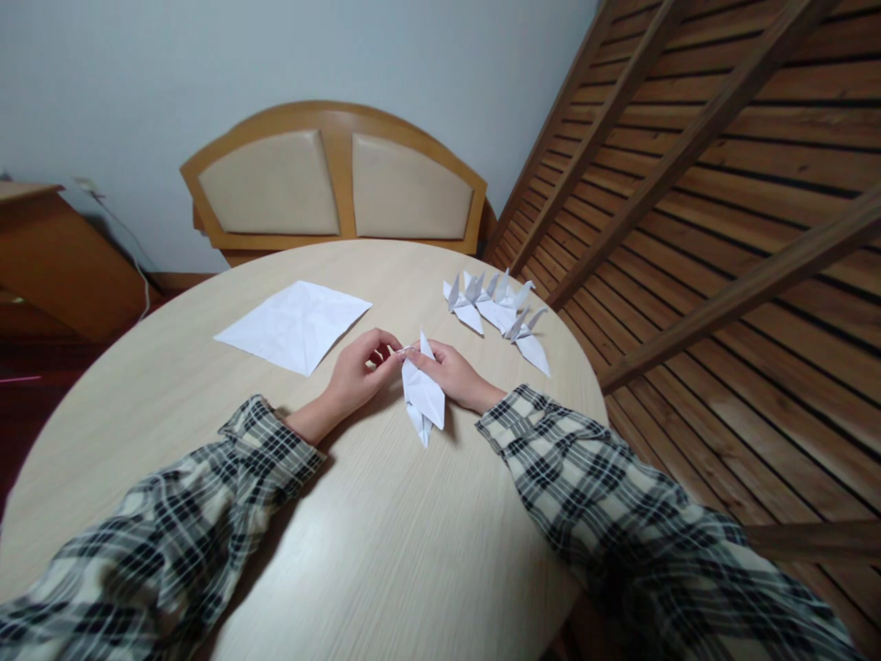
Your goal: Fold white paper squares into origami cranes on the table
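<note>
A partly folded white paper crane (pixel 425 393) is held over the middle of the round table, its wings pointing down toward me. My right hand (pixel 455 372) grips its body, thumb on top and fingers behind. My left hand (pixel 362 369) pinches a thin tip of the same paper between thumb and forefinger. That pinched tip is small and partly covered by the fingers. To the left of my hands lies a creased white paper sheet (pixel 295 321), spread flat on the table.
Several finished paper cranes (pixel 496 303) stand grouped at the table's back right. The round wooden table (pixel 358 551) has a curved edge. Beyond it is a wooden headboard (pixel 344 174) with pale panels. A slatted wooden partition (pixel 722 229) rises on the right, and a wooden cabinet (pixel 61 266) stands at left.
</note>
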Tool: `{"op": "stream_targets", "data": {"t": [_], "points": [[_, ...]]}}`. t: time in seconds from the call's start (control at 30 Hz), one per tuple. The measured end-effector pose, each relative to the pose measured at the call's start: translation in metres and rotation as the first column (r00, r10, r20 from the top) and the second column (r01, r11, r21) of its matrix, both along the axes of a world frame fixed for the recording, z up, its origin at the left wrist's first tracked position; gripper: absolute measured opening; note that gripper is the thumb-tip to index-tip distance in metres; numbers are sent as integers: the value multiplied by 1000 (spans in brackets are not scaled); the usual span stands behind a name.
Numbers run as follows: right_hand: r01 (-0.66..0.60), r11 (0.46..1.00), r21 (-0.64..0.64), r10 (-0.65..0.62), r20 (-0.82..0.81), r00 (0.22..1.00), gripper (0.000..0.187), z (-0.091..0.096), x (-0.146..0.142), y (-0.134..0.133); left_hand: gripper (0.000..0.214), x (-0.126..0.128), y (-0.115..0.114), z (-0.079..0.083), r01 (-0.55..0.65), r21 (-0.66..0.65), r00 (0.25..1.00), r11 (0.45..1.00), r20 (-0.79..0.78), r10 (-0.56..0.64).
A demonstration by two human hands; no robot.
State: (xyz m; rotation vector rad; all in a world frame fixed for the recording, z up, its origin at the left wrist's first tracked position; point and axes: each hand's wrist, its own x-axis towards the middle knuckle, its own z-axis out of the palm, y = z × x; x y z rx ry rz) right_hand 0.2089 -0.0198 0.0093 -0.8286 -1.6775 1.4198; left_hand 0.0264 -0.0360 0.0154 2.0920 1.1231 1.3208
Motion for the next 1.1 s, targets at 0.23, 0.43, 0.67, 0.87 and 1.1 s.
{"op": "stream_targets", "data": {"t": [0.23, 0.43, 0.67, 0.87, 1.1], "points": [[17, 999, -40, -19, -49, 999, 44, 1, -1, -1, 13, 2, -4, 4, -4, -57, 1000, 998, 9, 5], [29, 999, -27, -31, -64, 997, 39, -2, -1, 1, 15, 3, -5, 6, 6, -79, 1000, 997, 30, -3], [11, 1000, -10, -11, -76, 997, 32, -6, -1, 3, 26, 1, 1, 3, 49, -131, 999, 990, 15, -48], [-21, 999, -24, 19, -79, 997, 30, -7, -1, 4, 31, 0, 1, 3, 122, -167, 990, 978, -47, -132], [-9, 1000, 7, 10, -51, 999, 30, -6, 0, 4, 28, 0, 1, 2, 140, -172, 988, 975, -36, -148]]}}
